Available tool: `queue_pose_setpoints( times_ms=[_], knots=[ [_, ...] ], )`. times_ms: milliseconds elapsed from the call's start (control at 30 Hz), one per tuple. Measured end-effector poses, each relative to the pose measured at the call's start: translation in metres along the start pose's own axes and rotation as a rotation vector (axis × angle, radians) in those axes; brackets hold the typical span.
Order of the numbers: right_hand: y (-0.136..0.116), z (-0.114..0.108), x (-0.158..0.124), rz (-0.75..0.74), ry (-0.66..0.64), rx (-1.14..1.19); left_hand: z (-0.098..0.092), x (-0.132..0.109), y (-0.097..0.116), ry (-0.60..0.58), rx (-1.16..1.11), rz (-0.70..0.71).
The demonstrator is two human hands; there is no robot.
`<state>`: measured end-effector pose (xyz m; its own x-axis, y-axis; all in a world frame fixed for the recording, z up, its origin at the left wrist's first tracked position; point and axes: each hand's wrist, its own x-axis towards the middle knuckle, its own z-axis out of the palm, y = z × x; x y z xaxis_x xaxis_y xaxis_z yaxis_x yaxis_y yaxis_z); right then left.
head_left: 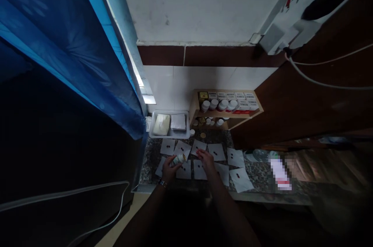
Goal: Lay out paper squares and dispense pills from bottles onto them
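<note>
My left hand (169, 169) is wrapped round a small white pill bottle (179, 159), held tilted on its side above the paper squares. My right hand (206, 160) hovers over the middle squares with its fingers pinched together; whatever is in them is too small to see. Several white paper squares (217, 152) lie in two rows on the speckled stone counter (256, 173), each with small dark red pills on it.
A white tray (169, 135) with folded papers sits at the back left. A small wooden shelf (227, 113) with white bottles and boxes stands against the tiled wall. A blue curtain (72, 52) hangs on the left. A plastic bottle (262, 155) lies at right.
</note>
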<state>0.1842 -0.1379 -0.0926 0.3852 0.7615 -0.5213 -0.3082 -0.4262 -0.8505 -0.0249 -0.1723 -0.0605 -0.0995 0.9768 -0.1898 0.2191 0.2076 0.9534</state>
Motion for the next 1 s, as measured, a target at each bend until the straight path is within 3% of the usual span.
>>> queue_pose_setpoints(
  times_ms=[267,533,800,900,1000],
  knots=[
    [-0.011,-0.012,0.038,-0.165,0.032,-0.479,-0.002,-0.008,0.003,0.031,-0.043,-0.028],
    [-0.004,-0.012,0.034,-0.317,-0.029,-0.848,-0.007,-0.009,-0.004,0.087,-0.01,-0.033],
    [-0.012,-0.014,0.027,-0.527,0.046,-1.185,-0.009,-0.012,-0.011,0.087,0.003,-0.041],
    [-0.014,-0.012,0.025,-0.538,0.076,-1.251,-0.008,-0.014,-0.012,0.085,-0.011,-0.043],
    [-0.017,0.003,0.025,-0.537,-0.006,-1.256,-0.007,-0.016,-0.014,0.097,-0.028,-0.052]
  ],
)
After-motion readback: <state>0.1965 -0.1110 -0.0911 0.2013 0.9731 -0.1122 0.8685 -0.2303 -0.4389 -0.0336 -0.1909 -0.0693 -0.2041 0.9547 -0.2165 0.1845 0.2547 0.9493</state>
